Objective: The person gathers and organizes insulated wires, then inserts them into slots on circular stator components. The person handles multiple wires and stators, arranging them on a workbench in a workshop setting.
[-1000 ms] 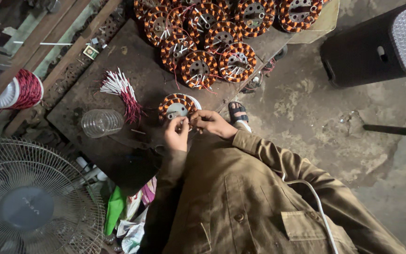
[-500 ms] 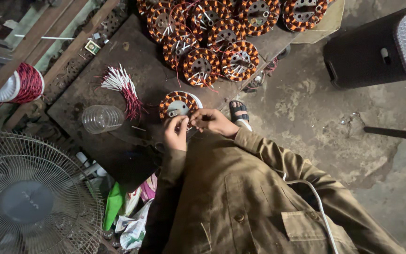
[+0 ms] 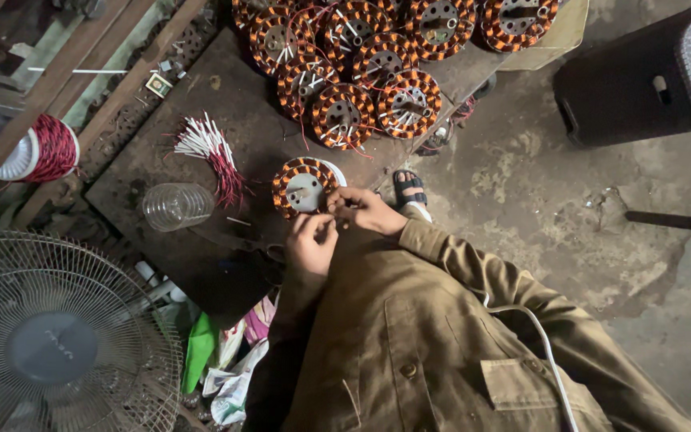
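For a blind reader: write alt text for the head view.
Both hands, left and right, work at a round copper-wound coil ring on a dark workbench. More such rings are piled behind; a wire-guarded fan stands to the left.

stator (image 3: 304, 189) | round ring, copper-orange windings banded with dark gaps, pale grey centre disc | lies flat on dark workboard (image 3: 233, 136), near its front edge | white strip curving at its right rim | fingertips of both hands touch its lower right edge
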